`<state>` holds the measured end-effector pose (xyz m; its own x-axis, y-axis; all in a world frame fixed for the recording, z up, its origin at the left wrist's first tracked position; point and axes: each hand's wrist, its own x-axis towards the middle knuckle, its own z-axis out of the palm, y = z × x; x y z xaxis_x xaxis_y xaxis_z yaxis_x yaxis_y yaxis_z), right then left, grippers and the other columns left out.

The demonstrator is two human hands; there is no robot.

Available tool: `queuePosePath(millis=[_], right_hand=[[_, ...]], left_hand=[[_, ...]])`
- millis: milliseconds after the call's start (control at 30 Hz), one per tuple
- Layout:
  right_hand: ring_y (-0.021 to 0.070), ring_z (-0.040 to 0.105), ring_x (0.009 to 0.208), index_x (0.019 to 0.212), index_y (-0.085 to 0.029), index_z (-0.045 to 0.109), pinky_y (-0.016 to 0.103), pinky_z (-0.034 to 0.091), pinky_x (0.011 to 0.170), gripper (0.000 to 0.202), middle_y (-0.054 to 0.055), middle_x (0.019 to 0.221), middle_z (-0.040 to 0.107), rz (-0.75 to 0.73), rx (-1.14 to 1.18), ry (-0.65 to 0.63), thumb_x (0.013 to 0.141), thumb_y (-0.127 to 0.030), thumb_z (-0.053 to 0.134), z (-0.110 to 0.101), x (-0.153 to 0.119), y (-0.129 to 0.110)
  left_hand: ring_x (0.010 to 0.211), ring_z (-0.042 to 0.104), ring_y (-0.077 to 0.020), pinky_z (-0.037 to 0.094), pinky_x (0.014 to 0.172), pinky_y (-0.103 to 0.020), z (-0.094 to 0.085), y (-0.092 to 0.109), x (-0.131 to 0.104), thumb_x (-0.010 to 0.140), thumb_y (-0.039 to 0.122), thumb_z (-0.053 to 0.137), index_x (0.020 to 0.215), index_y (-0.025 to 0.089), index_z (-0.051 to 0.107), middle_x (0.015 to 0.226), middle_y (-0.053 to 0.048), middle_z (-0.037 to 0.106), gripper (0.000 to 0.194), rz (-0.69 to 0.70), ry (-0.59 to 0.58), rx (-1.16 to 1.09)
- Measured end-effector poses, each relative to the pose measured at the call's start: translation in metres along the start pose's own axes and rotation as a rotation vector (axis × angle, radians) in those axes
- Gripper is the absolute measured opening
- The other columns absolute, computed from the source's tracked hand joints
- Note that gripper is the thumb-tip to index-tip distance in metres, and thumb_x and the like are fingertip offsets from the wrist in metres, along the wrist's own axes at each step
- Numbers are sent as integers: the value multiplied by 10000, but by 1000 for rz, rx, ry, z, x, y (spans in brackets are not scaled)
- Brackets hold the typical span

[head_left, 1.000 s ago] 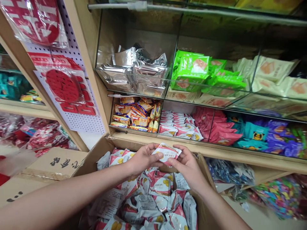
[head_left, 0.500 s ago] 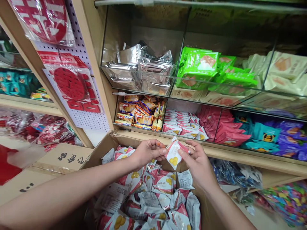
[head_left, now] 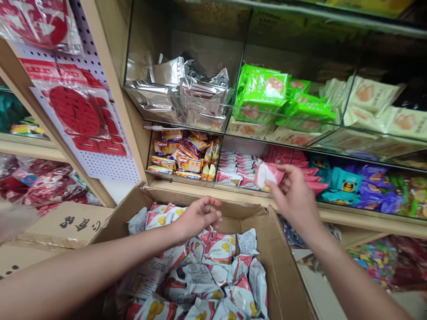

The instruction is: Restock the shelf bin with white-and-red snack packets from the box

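My right hand (head_left: 295, 195) pinches a small white and pink snack packet (head_left: 266, 174) between thumb and fingers, in front of the lower shelf bin. Behind it, stacked white and pink packets (head_left: 233, 166) fill that bin. My left hand (head_left: 200, 216) is over the cardboard box, empty, its fingers loosely bent and apart. Beneath it, the open cardboard box (head_left: 280, 266) holds many loose packets (head_left: 218, 249) of the same look, some with their printed grey-white backs up.
Bins beside hold orange packets (head_left: 190, 158), pink packets (head_left: 310, 175), teal packets (head_left: 347, 180) and purple ones (head_left: 376, 182). Silver pouches (head_left: 167, 95) and green packs (head_left: 263, 91) lie on the shelf above. A closed carton (head_left: 63, 226) stands at left, below red hanging decorations (head_left: 76, 111).
My right hand has carried the packet right and up, toward the shelf bin. The left hand has let go of it and dropped slightly left. The view has shifted a little to the right.
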<state>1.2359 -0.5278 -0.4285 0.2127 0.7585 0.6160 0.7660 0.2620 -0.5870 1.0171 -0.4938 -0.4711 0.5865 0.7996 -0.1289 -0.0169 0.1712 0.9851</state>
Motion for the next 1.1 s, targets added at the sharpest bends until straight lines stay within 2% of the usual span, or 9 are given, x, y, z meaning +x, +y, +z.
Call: queuePosePath(millis=[67, 133, 200, 267, 467, 633, 767, 933, 1100], right_hand=[[281, 477, 1061, 1099, -130, 463, 397, 397, 833, 337, 179, 1129, 506, -74, -415, -74, 766, -172, 489, -16, 30, 7], [288, 501, 1032, 1095, -98, 499, 370, 405, 800, 326, 197, 1096, 534, -22, -741, -333, 774, -144, 464, -21, 56, 10], [277, 554, 954, 1073, -87, 531, 332, 424, 734, 315, 190, 1022, 585, 69, -936, -625, 767, -141, 480, -15, 76, 9], [267, 578, 912, 1046, -73, 555, 303, 432, 684, 314, 190, 993, 605, 114, -1018, -780, 746, -160, 524, -4, 88, 5], [250, 607, 852, 883, -74, 644, 262, 445, 648, 287, 158, 916, 646, 94, -1078, -963, 623, -193, 672, 13, 102, -8], [270, 602, 859, 911, -72, 633, 275, 449, 669, 382, 161, 903, 647, 17, -1075, -1005, 541, -131, 712, 18, 94, 8], [249, 581, 929, 975, -68, 606, 258, 430, 734, 367, 181, 984, 624, -40, -1049, -968, 609, -62, 626, 29, 86, 25], [255, 611, 832, 889, -88, 657, 261, 448, 669, 331, 152, 877, 661, -40, -1021, -1040, 559, -75, 645, 19, 90, 16], [196, 580, 927, 1013, -169, 625, 233, 417, 763, 318, 82, 1037, 630, -147, -863, -949, 721, -150, 500, 7, 83, 10]], left_hand=[[515, 518, -70, 382, 489, -191, 0, -1, 0, 649, 318, 641, 919, 148, 441, 633, 27, 570, 377, 7, -22, -8], [520, 517, -76, 375, 491, -197, 0, -2, 1, 645, 294, 631, 918, 148, 431, 630, 28, 569, 369, 10, -35, -4], [526, 521, -81, 372, 499, -203, 0, -3, 1, 646, 272, 619, 915, 148, 424, 633, 27, 571, 355, 6, -39, 13], [530, 524, -84, 370, 502, -206, 0, -4, 2, 653, 260, 605, 918, 152, 418, 642, 25, 573, 342, -5, -39, 35], [503, 503, -77, 354, 477, -201, -3, -11, 2, 658, 231, 576, 911, 159, 412, 635, 39, 560, 311, -18, -73, 91], [507, 506, -75, 387, 517, -219, -6, -14, 2, 662, 215, 571, 905, 153, 425, 646, 37, 561, 290, -43, -96, 114], [529, 521, -89, 388, 533, -231, -6, -16, 3, 662, 239, 581, 881, 150, 431, 654, 26, 564, 280, -70, -105, 128], [588, 531, -102, 397, 570, -237, -4, -18, 1, 657, 265, 592, 834, 154, 450, 665, 18, 559, 252, -67, -165, 180], [605, 501, -97, 391, 567, -219, -5, -18, -1, 672, 246, 560, 823, 148, 479, 660, 22, 540, 197, -18, -201, 313]])
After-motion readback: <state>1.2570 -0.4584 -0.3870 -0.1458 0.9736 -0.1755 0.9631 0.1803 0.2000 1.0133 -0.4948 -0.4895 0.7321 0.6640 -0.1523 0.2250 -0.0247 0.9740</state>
